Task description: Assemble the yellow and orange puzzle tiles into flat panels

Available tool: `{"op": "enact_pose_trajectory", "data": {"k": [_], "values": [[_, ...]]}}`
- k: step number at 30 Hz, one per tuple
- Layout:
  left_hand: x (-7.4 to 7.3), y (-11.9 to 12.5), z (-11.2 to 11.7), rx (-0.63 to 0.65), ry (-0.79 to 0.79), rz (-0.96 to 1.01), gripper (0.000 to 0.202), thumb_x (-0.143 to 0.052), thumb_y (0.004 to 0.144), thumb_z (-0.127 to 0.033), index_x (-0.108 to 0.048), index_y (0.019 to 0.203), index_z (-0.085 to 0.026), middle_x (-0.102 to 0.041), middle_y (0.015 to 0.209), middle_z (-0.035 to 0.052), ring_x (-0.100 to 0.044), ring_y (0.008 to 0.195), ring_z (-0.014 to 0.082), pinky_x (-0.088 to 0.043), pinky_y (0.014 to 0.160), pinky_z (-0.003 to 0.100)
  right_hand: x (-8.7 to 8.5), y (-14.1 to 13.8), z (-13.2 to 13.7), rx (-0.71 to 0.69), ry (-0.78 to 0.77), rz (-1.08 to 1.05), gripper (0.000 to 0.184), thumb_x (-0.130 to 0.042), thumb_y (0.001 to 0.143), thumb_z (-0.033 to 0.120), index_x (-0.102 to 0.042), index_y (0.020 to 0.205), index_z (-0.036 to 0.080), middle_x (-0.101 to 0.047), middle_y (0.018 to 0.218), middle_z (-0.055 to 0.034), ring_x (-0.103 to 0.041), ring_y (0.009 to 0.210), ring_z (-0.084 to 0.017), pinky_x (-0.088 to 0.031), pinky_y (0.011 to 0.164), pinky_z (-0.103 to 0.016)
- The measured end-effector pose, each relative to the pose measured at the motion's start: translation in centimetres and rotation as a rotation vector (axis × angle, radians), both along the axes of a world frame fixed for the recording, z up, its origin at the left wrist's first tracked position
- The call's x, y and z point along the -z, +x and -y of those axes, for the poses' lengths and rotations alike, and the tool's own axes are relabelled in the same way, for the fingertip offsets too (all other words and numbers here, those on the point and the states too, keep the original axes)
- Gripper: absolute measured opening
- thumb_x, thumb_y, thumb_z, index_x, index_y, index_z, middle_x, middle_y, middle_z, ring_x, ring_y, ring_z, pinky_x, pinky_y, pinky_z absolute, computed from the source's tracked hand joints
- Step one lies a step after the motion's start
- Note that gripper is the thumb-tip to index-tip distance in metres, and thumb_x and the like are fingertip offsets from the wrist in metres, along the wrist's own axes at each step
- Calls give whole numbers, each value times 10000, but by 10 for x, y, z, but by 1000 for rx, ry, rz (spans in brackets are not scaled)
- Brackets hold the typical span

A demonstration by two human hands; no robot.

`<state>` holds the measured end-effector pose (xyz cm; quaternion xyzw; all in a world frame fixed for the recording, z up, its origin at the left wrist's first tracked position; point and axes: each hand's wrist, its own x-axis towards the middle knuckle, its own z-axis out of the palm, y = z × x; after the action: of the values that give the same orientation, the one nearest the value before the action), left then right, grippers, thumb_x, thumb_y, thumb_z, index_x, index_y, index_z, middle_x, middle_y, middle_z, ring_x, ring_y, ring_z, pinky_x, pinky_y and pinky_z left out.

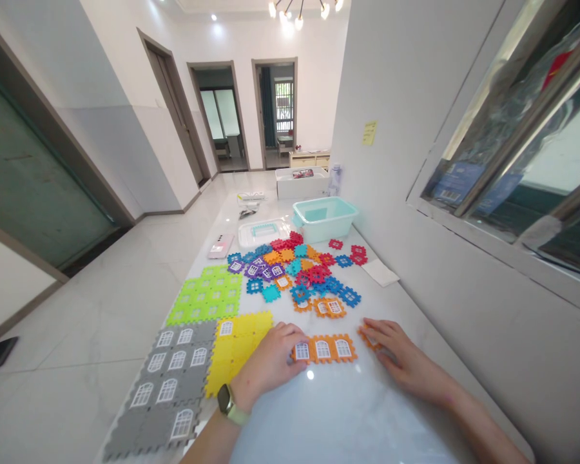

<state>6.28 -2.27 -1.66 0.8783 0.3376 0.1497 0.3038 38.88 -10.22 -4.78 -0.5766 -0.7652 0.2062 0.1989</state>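
Observation:
A row of joined orange interlocking tiles with white window inserts (323, 350) lies flat on the white table. Its left end is gripped by my left hand (283, 348), fingers on the far edge and thumb on the near one. Just past the row's right end, my right hand (397, 347) holds a single orange tile (367, 336), mostly covered by the fingers. A gap separates that tile from the row. Beyond the row lie more loose orange window tiles (329, 307).
Joined grey (162, 380), yellow (239, 341) and lime-green tile sheets (205, 296) cover the table's left side. A mixed heap of tiles (314, 276) sits mid-table. Behind are a mint bin (325, 222), a clear lid (263, 232), a phone (221, 246) and a white box (299, 185). A wall borders the right.

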Motion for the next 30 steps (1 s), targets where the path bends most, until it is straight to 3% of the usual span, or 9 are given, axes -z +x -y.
{"op": "enact_pose_trajectory", "data": {"k": [5, 14, 18, 23, 30], "values": [[-1, 0, 0, 2, -6, 5, 364, -759, 773, -222, -664, 1123, -255, -643, 1122, 34, -560, 1019, 232, -445, 929, 368, 6, 9, -6, 37, 67, -116, 365, -486, 935, 295, -630, 1269, 270, -561, 1356, -131, -530, 1254, -295, -466, 1052, -517], [3, -1, -1, 4, -1, 9, 392, -778, 758, -204, -660, 1127, -258, -648, 1128, 26, -561, 1040, 230, -439, 952, 368, -6, 6, -13, 5, 6, -159, 221, -570, 906, 343, -719, 1045, 256, -631, 1253, -122, -614, 1123, -284, -554, 924, -454], [3, -1, -2, 22, 3, 7, 387, -784, 761, -207, -659, 1123, -257, -652, 1140, 26, -567, 1045, 231, -441, 953, 372, -5, -2, -14, 8, 21, -198, 251, -609, 892, 344, -690, 1110, 250, -627, 1248, -116, -606, 1136, -269, -528, 968, -447], [3, -1, -4, 27, 9, -4, 337, -749, 799, -220, -656, 1122, -252, -657, 1146, 33, -576, 1046, 229, -444, 963, 380, -6, -4, -10, 28, 61, -213, 449, -673, 847, 357, -606, 1276, 245, -592, 1317, -116, -526, 1237, -292, -431, 1075, -508], [11, -2, -7, 56, 43, -4, 356, -739, 814, -248, -648, 1159, -253, -644, 1177, 36, -573, 1060, 227, -462, 960, 386, -14, -4, -8, 55, -26, -277, 408, -661, 856, 407, -625, 1231, 248, -663, 1193, -98, -609, 1104, -272, -487, 1001, -472]]}}
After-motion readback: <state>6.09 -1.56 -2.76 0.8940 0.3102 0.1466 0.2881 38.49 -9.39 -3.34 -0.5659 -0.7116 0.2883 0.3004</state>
